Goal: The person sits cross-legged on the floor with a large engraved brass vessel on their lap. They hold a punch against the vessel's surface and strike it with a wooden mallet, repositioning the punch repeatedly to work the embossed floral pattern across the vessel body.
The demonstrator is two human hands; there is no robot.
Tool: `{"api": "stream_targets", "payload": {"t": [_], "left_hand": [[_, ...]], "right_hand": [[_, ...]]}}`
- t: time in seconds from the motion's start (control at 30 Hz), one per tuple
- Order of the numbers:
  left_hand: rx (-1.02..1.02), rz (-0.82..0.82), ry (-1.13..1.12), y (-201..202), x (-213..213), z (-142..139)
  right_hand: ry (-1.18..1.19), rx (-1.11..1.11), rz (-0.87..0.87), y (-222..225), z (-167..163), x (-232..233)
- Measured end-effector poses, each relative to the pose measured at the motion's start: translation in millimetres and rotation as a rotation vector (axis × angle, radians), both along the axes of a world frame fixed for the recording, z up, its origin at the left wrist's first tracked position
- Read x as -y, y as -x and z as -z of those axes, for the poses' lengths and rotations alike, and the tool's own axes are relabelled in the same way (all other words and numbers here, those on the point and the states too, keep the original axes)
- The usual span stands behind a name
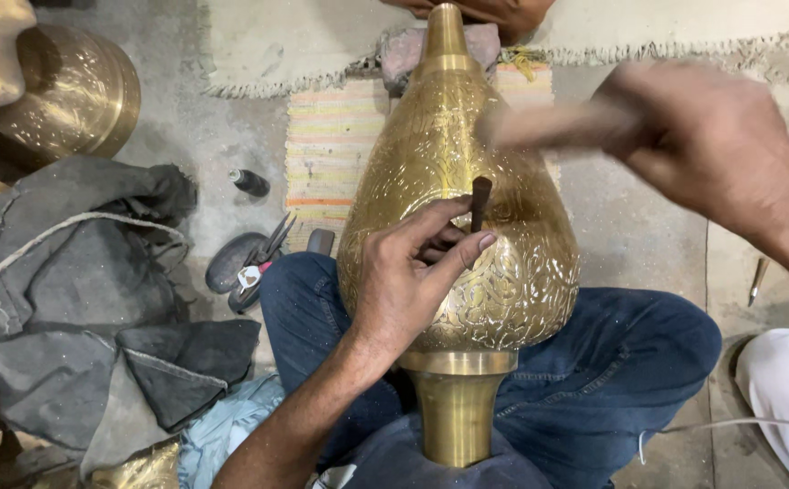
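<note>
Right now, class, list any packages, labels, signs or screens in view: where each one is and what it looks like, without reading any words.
None in view: no package, label, sign or screen.
The left hand holds a small dark punch against an engraved brass vase lying across the lap.
The right hand is blurred, gripping a wooden handle.

A metal-engraving workshop w/ work done on the floor: bare concrete floor [630, 226], woven mats [331, 145], engraved brass vessels [453, 208], pliers [263, 258] and dusty grey rags [77, 299] lying about.
</note>
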State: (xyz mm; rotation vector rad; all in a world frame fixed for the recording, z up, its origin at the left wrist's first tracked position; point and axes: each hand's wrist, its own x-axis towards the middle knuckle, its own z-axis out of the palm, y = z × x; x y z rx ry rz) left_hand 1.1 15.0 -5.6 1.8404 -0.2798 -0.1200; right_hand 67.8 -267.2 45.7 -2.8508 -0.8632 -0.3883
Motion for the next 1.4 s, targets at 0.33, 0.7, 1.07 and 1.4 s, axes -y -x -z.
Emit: {"api": "stream_targets", "payload": {"t": [0.33,0.7,1.07,1.4], "left_hand": [[-0.023,0.022,0.010,-1.4,-1.2,1.5],[-0.014,0.018,0.016,-3.2,-1.4,-1.2],[-0.007,0.037,0.005,-3.7,-1.1,-1.4],[-0.059,0.073,-0.028,-5.1,-2.8,1.9]], "right_hand": [[-0.549,-0.530,0.264,1.8,13.8,3.5],[-0.277,-0.639,0.258,0.3,15.2,0.6],[-0.187,-0.398,0.249,8.7,16.0,-0.2],[-0.488,-0.505,0.314,5.1,26.6,0.6]]}}
